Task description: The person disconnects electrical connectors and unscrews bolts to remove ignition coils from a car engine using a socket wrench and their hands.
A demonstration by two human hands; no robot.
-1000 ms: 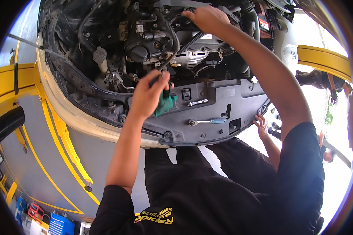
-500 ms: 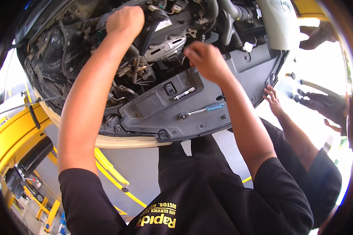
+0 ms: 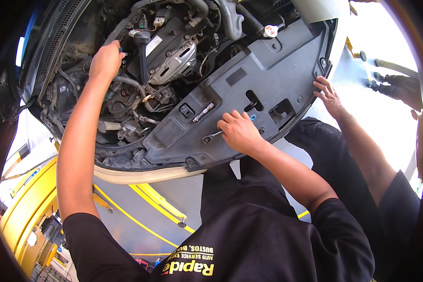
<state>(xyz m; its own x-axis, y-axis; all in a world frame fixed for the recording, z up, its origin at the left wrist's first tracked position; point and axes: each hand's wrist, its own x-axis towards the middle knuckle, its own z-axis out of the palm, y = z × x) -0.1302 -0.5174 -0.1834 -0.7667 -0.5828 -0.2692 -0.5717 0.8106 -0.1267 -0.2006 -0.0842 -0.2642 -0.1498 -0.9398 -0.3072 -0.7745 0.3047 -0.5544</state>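
My right hand (image 3: pixel 240 132) is wrapped round the handle of a ratchet wrench (image 3: pixel 212 137) on the dark plastic cover (image 3: pixel 277 61) at the car's front. The ratchet's round head and the blue end of its grip show on either side of my fingers. Beside it lies a chrome socket extension (image 3: pixel 203 113). Over the left of the engine bay, my left hand (image 3: pixel 105 62) is closed, its fingertips at a small dark teal part; what they grip is too small to tell. Just right of it, a black ignition coil (image 3: pixel 142 52) lies across the engine.
Another person's hand (image 3: pixel 329 96) rests at the cover's right edge. A white-topped cap (image 3: pixel 270 31) and hoses stand at the back of the bay. Yellow lift arms (image 3: pixel 157 202) are low on the left, and further people's legs (image 3: pixel 401 89) show at far right.
My right hand has come down from above the engine onto the ratchet and closed round its handle. My left hand has moved left off the coil area. The view has shifted too.
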